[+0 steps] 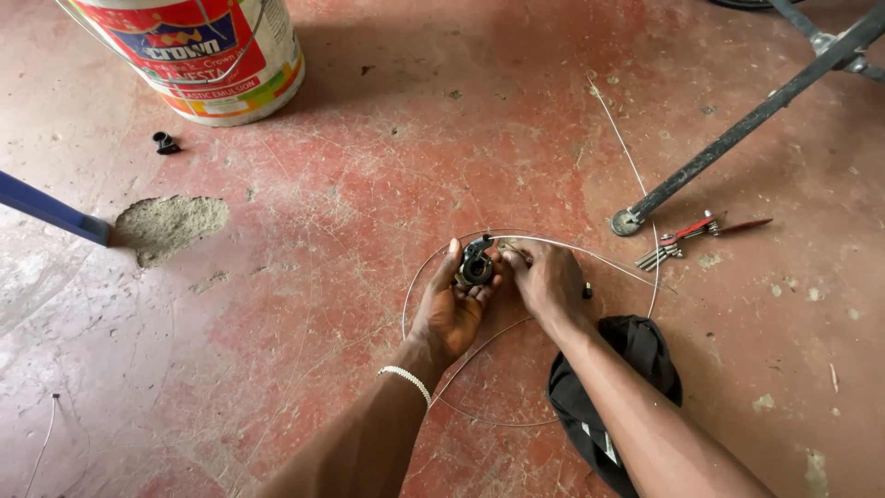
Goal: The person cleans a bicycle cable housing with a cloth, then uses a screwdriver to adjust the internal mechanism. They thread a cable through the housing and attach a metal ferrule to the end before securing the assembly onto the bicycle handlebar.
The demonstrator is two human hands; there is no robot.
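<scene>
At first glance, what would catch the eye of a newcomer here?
In the middle, the left hand cradles a small black round part while the right hand works at it, a thin wire looping around both on the red floor. A big paint bucket stands top left.

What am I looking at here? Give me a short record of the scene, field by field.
Setting: worn red concrete floor
Left hand: cradles a small black round part in its palm
Right hand: fingers at the part's right edge
Wire: thin steel cable looped around both hands
Beside right forearm: black cloth
Right side: red-handled multi-tool, dark metal rod
Top left: paint bucket, small black piece
Left edge: blue bar
</scene>
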